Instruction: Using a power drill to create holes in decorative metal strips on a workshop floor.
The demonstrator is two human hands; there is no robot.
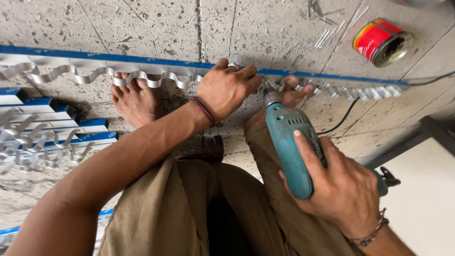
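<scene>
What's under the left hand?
The left hand presses on the long blue-edged metal strip, by the wavy metal piece. The drill tip meets it beside the fingers. The contact spot is covered.

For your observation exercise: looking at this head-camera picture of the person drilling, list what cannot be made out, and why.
- Drill tip, head view: hidden behind the left hand.
- Right foot: mostly covered by the drill.
- Inside of the red tin: too dark.
- Right hand palm: wrapped around the grip.

The long blue-edged aluminium strip (142, 64) lies across the concrete floor (275, 33); the red-labelled tin can (383, 41) lies beyond it, right; stacked strips (57, 128) sit left
</scene>
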